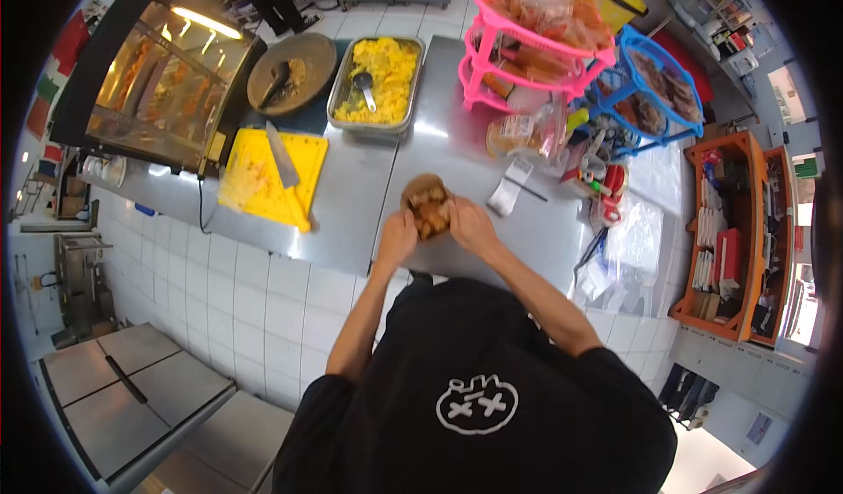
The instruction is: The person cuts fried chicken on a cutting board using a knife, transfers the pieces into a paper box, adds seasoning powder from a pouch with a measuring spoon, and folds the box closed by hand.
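Over the front edge of the steel counter, both my hands are closed on a brown paper packet point(423, 183) with browned food pieces point(430, 216) showing in its opening. My left hand point(399, 237) grips the packet's left side, and my right hand point(471, 224) grips its right side. What exactly the food is, I cannot make out. To the right of my right hand, a white paper slip point(507, 197) and a dark pen point(532, 190) lie on the counter.
A knife point(283, 158) lies on a yellow cutting board point(239, 167) at the left. Beyond are a glass warmer point(145, 77), a stone mortar point(319, 62) and a metal tray point(372, 130) of yellow food with a ladle. Pink tiered baskets point(470, 62) and blue baskets point(700, 127) stand right.
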The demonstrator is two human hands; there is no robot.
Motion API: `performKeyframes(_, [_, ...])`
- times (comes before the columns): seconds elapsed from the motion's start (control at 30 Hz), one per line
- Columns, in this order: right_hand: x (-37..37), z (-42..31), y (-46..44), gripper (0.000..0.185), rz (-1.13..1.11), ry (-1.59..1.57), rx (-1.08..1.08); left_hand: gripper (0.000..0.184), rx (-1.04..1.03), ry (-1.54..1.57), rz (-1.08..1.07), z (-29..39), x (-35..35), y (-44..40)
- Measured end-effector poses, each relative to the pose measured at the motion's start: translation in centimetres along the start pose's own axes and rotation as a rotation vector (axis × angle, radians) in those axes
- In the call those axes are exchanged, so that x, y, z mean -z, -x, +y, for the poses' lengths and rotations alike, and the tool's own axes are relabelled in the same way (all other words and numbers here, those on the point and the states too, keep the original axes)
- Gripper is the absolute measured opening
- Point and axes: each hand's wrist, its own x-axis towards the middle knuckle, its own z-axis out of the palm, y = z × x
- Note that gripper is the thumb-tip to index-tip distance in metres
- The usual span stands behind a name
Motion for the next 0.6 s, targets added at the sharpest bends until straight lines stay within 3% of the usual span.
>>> performKeyframes(0.07, [0.5,1.0,1.3,0.035,0.038,0.026,0.012,0.045,0.04,0.099,0.044,0.8,-0.2,-0.3])
performKeyframes(0.2, [-0.6,3.3,3.2,0.04,0.036,-0.023,-0.005,0.046,0.007,0.002,0.049,1.0,-1.6,0.9])
performKeyframes(0.3, [0.3,2.7,5.2,0.045,0.063,-0.057,-0.006,0.044,0.051,0.055,-0.048,4.4,1.0,2.0])
performKeyframes(0.4, [1.8,2.9,5.7,0.054,0.023,-0.1,-0.003,0.04,-0.101,0.347,-0.184,0.2,0.6,0.9])
performKeyframes(0.5, [1.2,4.1,7.7,0.069,0.049,-0.13,0.075,0.036,-0.154,0.411,-0.054,-2.1,1.1,-0.7])
performKeyframes(0.6, [0.5,3.6,8.0,0.079,0.095,-0.255,0.039,0.036,-0.43,0.394,0.099,0.0,1.5,-2.9])
